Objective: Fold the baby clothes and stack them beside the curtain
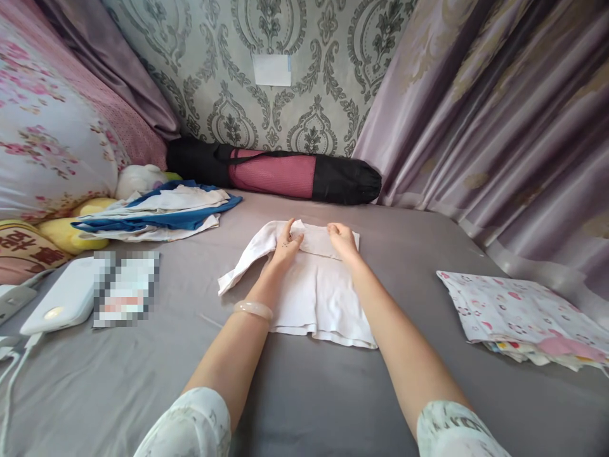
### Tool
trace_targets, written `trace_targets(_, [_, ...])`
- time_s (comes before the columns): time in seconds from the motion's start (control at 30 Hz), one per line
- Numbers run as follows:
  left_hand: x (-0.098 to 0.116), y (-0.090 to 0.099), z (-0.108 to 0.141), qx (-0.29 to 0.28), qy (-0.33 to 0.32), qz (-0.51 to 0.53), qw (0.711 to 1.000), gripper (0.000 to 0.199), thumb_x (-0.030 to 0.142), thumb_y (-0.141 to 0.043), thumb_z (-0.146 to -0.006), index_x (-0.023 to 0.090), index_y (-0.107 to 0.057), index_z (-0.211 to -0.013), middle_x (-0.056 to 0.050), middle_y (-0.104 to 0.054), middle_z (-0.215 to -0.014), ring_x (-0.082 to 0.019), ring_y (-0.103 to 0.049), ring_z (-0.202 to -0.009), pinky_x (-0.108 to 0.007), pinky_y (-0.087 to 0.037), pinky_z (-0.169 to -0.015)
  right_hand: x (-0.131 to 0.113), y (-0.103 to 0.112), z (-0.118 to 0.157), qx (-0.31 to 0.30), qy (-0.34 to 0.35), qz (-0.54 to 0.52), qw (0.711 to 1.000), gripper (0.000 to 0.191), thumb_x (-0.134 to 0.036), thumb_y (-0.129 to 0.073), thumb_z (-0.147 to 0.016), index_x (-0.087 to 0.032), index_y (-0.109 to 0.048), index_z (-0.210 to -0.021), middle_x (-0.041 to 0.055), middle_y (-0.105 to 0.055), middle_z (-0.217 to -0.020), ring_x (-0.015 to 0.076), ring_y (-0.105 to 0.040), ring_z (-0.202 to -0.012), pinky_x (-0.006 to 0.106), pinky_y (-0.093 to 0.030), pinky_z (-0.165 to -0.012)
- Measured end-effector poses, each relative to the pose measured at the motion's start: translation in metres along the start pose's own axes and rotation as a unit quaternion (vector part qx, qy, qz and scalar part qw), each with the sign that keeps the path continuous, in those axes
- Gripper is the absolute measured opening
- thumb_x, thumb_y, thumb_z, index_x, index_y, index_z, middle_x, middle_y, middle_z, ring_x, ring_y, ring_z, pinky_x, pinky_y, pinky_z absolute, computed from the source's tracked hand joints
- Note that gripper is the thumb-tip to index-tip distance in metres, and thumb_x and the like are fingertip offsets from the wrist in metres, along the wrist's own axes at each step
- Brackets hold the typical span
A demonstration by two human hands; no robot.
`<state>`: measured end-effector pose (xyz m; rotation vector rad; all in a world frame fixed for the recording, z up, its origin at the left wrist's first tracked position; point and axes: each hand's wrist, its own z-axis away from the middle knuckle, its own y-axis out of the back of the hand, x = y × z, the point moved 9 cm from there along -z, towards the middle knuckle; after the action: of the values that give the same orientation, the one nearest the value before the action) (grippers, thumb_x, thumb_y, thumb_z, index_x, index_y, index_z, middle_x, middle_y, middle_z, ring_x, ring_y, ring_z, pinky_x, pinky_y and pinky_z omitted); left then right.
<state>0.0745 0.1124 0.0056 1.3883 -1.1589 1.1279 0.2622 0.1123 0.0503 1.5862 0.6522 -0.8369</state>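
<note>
Beyond the fingers (288, 230) rose a grey damask-patterned wall (200, 38), bearing a small white rectangle (272, 70) — perhaps paper. Mauve curtains (476, 95) hung to their right, another drape (118, 70) far left; a grey-sheeted surface (404, 254) spread beneath them.

Soft light casts faint shadows, with sheen on the right-hand curtain (442, 108) (stretched toward the edge).
</note>
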Motion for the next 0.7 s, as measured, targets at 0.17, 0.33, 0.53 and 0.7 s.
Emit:
trace_targets(0.17, [0.008, 0.001, 0.001, 0.002, -0.020, -0.043, 0.999, 0.043, 0.015, -0.056, -0.080, 0.018, -0.062, -0.123, -0.009, -0.064, -0.122, -0.026, -0.054, -0.122, -0.040, -0.036, -0.110, 0.020, 0.015, 0.007, -0.031, 0.068, 0.307, 0.949, 0.051, -0.028, -0.030, -0.098, -0.008, -0.043, -0.143, 0.0171, -0.039, -0.151, 0.0256, -0.030, -0.142, 0.042, -0.019, -0.116])
trace_targets(0.33, [0.015, -0.001, 0.002, -0.013, -0.078, -0.134, 0.988, 0.052, 0.007, -0.050, -0.077, 0.011, -0.057, -0.128, -0.015, -0.056, -0.133, -0.028, -0.047, -0.130, -0.039, -0.030, -0.114, 0.043, 0.000, 0.017, -0.075, 0.044, 0.394, 0.915, 0.067, -0.042, -0.019, -0.100, 0.000, -0.020, -0.152, 0.0165, -0.012, -0.161, 0.0268, -0.006, -0.149, 0.046, -0.004, -0.119])
trace_targets(0.53, [0.007, -0.003, 0.002, -0.036, -0.098, -0.158, 0.982, 0.057, 0.009, -0.051, -0.075, 0.016, -0.053, -0.131, -0.013, -0.060, -0.125, -0.030, -0.044, -0.131, -0.043, -0.027, -0.116, 0.052, -0.004, 0.013, -0.084, 0.034, 0.397, 0.913, 0.071, -0.046, -0.016, -0.099, 0.002, -0.020, -0.152, 0.0171, -0.013, -0.161, 0.0266, -0.008, -0.148, 0.044, -0.007, -0.119])
trace_targets(0.7, [0.004, -0.007, 0.002, -0.036, -0.104, -0.244, 0.964, 0.055, 0.010, -0.049, -0.079, 0.014, -0.049, -0.134, -0.017, -0.050, -0.139, -0.032, -0.036, -0.138, -0.048, -0.025, -0.116, 0.051, -0.002, 0.014, -0.097, 0.023, 0.397, 0.912, 0.071, -0.047, -0.017, -0.099, 0.001, -0.018, -0.152, 0.0161, -0.011, -0.161, 0.0261, -0.006, -0.149, 0.045, -0.005, -0.119])
